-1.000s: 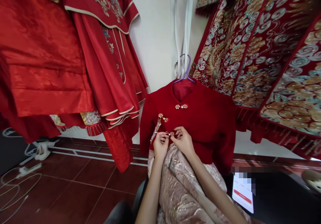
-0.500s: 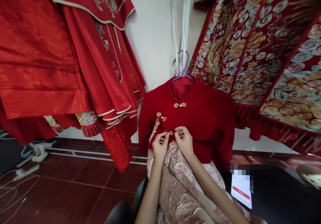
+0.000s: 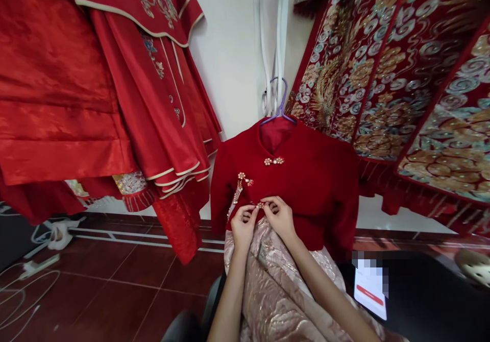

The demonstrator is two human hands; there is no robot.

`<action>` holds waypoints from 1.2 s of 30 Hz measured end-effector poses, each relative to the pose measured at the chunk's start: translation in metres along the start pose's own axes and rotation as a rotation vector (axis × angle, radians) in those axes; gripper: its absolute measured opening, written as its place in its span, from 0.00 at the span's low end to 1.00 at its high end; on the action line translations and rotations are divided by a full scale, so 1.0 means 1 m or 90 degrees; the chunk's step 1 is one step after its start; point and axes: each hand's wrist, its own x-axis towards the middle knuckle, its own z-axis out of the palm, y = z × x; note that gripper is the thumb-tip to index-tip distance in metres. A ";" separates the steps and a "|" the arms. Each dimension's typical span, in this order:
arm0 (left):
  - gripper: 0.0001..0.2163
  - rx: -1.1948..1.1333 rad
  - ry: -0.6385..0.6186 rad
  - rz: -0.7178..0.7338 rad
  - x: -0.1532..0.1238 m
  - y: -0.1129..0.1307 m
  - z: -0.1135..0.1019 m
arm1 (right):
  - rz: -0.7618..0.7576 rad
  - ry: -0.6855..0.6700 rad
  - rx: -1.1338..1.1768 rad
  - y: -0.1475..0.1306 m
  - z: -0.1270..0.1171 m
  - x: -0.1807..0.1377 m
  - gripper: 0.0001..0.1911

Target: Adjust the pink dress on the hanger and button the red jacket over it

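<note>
A dark red jacket (image 3: 306,184) hangs in front of me on a purple hanger (image 3: 282,102). Flower-shaped frog buttons decorate it: one fastener (image 3: 273,162) at the collar, another (image 3: 245,178) with a beaded tassel (image 3: 235,199) on the chest. At the lower flap edge, my left hand (image 3: 244,225) is closed in a pinch at the left side of the lowest frog button (image 3: 260,205). From the right, my right hand (image 3: 281,220) pinches the same fastener, thumb and forefinger together. My fingertips partly cover it. Below hangs a shiny pinkish-beige patterned skirt (image 3: 275,296).
Red garments (image 3: 153,92) hang on the left, and a heavily embroidered one (image 3: 383,76) on the right. A lit phone (image 3: 369,291) lies on a black surface (image 3: 429,301) at lower right. White cables (image 3: 28,286) and light-coloured shoes (image 3: 61,232) are on the tiled floor.
My right hand has shifted slightly left, bringing its fingertips nearer my left hand at the lowest frog button. The view has moved very little.
</note>
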 end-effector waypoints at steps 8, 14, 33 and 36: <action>0.11 -0.009 -0.006 0.015 -0.001 0.003 0.000 | 0.006 0.004 -0.002 0.001 0.000 0.000 0.09; 0.10 -0.020 -0.017 0.020 -0.001 0.003 0.000 | 0.003 0.000 0.002 0.004 0.001 0.000 0.09; 0.12 -0.273 0.157 -0.101 0.038 0.048 0.027 | -0.068 0.057 -0.003 -0.002 -0.001 -0.009 0.14; 0.10 -0.397 0.150 -0.167 0.051 0.056 0.031 | -0.060 0.046 0.011 -0.002 -0.001 -0.008 0.14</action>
